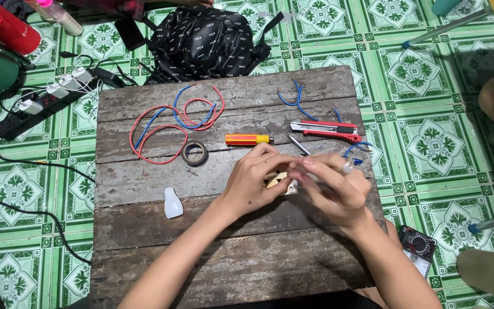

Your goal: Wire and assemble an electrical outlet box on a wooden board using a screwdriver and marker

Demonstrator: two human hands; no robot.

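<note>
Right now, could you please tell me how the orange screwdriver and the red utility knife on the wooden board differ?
The orange screwdriver is a short, round, orange-handled tool lying level left of the red utility knife, which is longer, flat, red and black, and slightly angled. The screwdriver lies just above the left hand; the knife lies above the right hand. Both rest untouched on the wooden board.
</note>
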